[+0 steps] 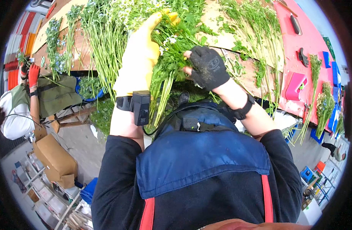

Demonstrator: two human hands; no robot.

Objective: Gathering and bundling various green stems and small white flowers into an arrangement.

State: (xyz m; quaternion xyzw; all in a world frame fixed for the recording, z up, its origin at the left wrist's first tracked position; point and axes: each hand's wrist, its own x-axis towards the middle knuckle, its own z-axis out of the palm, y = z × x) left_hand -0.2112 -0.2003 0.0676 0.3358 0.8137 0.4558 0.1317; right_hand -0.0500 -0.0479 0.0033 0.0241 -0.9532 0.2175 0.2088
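Observation:
My left hand (143, 53), in a long yellow rubber glove, is closed around a leafy bunch of small white flowers (170, 42). The pale green stems (163, 96) hang down past the table's near edge, towards my lap. On the right side of the bunch is my right hand (208, 67), in a black glove with bare fingertips. Its fingers are curled in against the leaves; whatever lies between them is hidden. Left of the yellow glove, a thick row of long-stemmed flowers (105, 50) lies across the table.
More flower stems (260, 27) lie on the wooden table (210, 19) to the right. A red-topped table (287, 46) beyond carries a knife (296, 25), a black glove (302, 57) and a pink holder (296, 86). At left, a co-worker's red-gloved hand (34, 74) works near a cardboard box (55, 159).

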